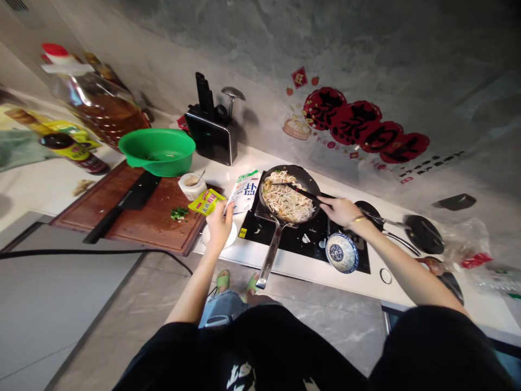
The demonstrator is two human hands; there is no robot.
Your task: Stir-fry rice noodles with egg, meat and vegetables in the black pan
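A dark frying pan (306,179) full of pale noodles (287,200) sits on the black hob (309,239), its long metal handle pointing toward me. My right hand (341,210) is closed on a dark spatula (299,191) whose blade rests in the noodles. My left hand (220,221) is closed on a white and blue bag (245,191), held just left of the pan above a small white dish (233,237). A yellow packet (207,202) lies beside that hand.
A blue patterned bowl (342,252) stands on the hob's front edge. The wooden board (138,217) at left carries a cleaver (126,206), a green basin (158,151), chopped greens and a small cup. Oil bottle, sauce bottle, knife block and ladles stand around.
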